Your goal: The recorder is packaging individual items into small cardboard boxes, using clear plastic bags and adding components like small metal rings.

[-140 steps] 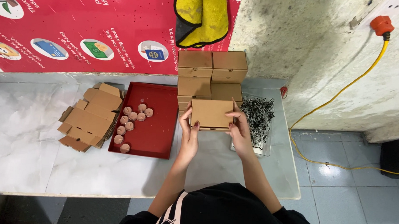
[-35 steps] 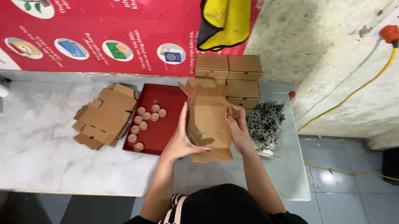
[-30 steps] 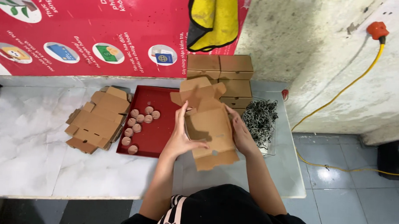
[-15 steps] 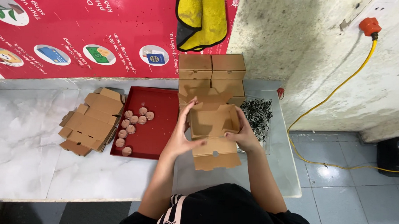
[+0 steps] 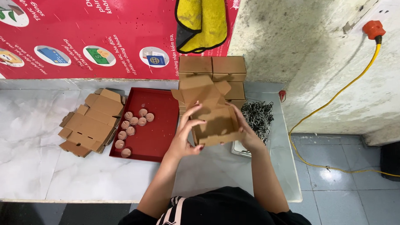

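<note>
Starting at the far left of the marble table (image 5: 25, 164), we see a stack of flat cardboard blanks (image 5: 92, 122), then a red tray (image 5: 157, 137) holding small round brown discs (image 5: 133, 125). Just right of it, our left hand (image 5: 186, 136) grips the left wall of a half-folded cardboard box (image 5: 213, 119), lid flaps standing open, held above the table. Our right hand (image 5: 248, 134) clasps its right side. Behind it stand closed cardboard boxes (image 5: 212, 66); to the right lies dark shredded filler (image 5: 258, 116).
</note>
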